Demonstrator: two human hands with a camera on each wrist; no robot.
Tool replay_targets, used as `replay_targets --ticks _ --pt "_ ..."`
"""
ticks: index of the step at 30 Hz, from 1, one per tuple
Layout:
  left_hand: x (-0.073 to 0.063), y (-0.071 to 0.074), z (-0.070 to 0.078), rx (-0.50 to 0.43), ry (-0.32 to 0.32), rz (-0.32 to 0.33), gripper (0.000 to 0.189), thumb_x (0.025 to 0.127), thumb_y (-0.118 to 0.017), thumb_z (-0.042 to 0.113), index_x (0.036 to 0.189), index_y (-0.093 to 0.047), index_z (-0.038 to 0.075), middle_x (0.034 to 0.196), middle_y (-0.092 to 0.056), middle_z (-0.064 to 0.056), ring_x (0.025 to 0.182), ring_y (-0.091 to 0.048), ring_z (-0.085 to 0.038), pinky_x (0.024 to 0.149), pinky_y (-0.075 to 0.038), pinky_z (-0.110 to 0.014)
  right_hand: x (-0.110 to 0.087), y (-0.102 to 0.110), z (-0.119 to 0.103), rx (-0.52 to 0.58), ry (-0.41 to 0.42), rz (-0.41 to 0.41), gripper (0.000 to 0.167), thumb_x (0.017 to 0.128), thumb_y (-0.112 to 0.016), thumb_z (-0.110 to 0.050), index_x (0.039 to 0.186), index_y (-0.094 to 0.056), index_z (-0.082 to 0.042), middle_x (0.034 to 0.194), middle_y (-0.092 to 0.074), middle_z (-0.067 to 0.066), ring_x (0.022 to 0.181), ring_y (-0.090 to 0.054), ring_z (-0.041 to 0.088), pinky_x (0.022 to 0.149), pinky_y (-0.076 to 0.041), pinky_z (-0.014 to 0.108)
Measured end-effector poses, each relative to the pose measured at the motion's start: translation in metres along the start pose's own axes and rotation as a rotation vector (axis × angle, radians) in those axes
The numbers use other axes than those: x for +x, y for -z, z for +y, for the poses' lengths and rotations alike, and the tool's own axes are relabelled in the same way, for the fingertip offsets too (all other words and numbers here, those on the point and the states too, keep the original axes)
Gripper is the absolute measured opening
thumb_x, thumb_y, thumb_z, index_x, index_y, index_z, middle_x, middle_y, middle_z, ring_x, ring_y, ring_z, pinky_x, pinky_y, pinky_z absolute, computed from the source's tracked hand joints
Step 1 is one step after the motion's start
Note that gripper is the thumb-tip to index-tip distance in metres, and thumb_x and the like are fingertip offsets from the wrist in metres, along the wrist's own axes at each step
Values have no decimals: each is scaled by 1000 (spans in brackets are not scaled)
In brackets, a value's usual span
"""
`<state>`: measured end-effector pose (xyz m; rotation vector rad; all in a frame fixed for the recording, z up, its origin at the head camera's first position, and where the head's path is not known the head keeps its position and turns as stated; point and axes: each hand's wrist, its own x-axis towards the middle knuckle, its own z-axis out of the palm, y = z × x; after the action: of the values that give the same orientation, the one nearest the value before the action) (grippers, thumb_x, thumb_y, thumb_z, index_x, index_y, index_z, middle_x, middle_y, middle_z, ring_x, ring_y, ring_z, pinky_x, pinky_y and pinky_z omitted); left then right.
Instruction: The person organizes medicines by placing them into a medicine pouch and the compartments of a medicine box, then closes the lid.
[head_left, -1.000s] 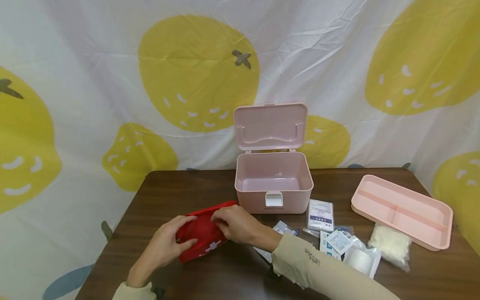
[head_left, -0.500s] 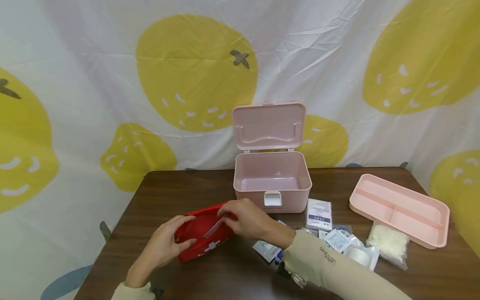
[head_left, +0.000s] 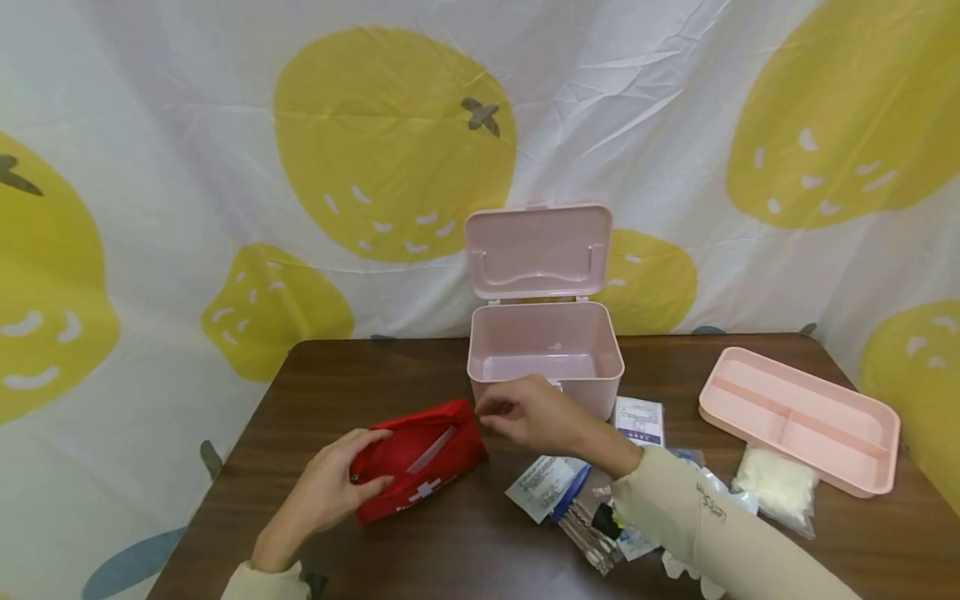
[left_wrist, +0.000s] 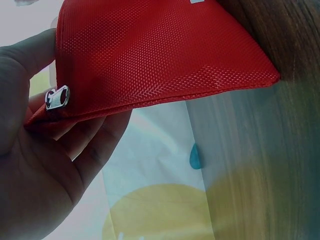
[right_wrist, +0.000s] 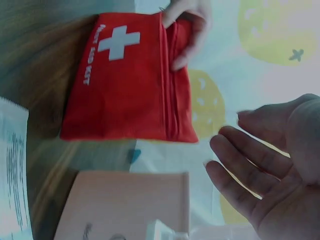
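The red pouch (head_left: 467, 457) sits toward the left of the counter (head_left: 405, 558), in front of the pink box (head_left: 594, 402) with its lid raised, and its front reads "FIRST AID KIT" in white capitals beside a white cross (right_wrist: 118, 43). From where I stand, the left hand (head_left: 326, 487) grips the pouch at one end of its gaping mouth, near a silvery zip pull (left_wrist: 58, 97), while the right hand (head_left: 543, 417) is just beside the other end, fingers loosely bent, holding nothing. Dark lettering (head_left: 711, 505) runs along the right sleeve (head_left: 675, 492), too creased to read surely. The printed packet (head_left: 543, 487) and the white packet (head_left: 639, 417) with a dark blue band both carry lines too small for me to make out.
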<state>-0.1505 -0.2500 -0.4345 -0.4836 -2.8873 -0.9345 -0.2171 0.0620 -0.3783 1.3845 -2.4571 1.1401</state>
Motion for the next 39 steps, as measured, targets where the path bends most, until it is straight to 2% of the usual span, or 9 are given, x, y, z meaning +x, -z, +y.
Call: replay_targets --ticks 4,7,14,23,30,35,39 --pt "0 0 0 0 0 -3 56 80 -83 13 131 -60 10 117 -65 -2 98 -63 -17 76 -56 -26 -7 10 4 -24 -4 -40 5 87 -73 -7 90 -74 -12 80 -70 -6 70 -57 2 66 -54 24" --pt "0 0 1 1 4 -4 56 79 -83 13 131 -60 10 117 -65 -2 98 -63 -17 76 -56 -26 -13 17 8 -35 -13 -101 6 88 -72 -8 90 -74 -13 80 -68 -7 68 -54 1 64 -52 23" --pt "0 0 0 6 -4 3 56 79 -83 13 130 -60 11 117 -65 -2 98 -63 -17 77 -56 -27 -25 29 19 -42 -25 -240 5 91 -70 -11 94 -73 -13 86 -72 -3 79 -64 3 73 -57 26" --pt "0 0 0 6 -11 5 56 79 -83 13 131 -60 10 117 -65 -2 98 -64 -18 77 -56 -27 -42 31 36 -12 -95 -377 6 91 -70 -15 95 -73 -11 87 -72 -5 78 -64 0 72 -55 22" --pt "0 0 1 -6 1 -1 56 79 -83 12 130 -60 11 117 -65 -2 98 -64 -18 77 -56 -27 -59 30 62 6 -193 -395 11 90 -72 -17 99 -72 -11 91 -71 -5 81 -64 4 74 -54 24" --pt "0 -1 0 2 -7 5 56 79 -83 13 130 -60 11 117 -65 -1 98 -64 -17 77 -56 -26 -72 30 78 46 -246 -397 17 84 -74 -7 101 -70 -2 92 -70 4 82 -63 7 74 -54 25" --pt "0 -1 -1 -4 -9 6 56 79 -83 13 130 -60 11 117 -65 -1 97 -64 -17 76 -56 -25 -79 31 85 73 -296 -425 20 81 -76 -4 100 -70 -2 93 -69 5 85 -64 13 77 -54 27"
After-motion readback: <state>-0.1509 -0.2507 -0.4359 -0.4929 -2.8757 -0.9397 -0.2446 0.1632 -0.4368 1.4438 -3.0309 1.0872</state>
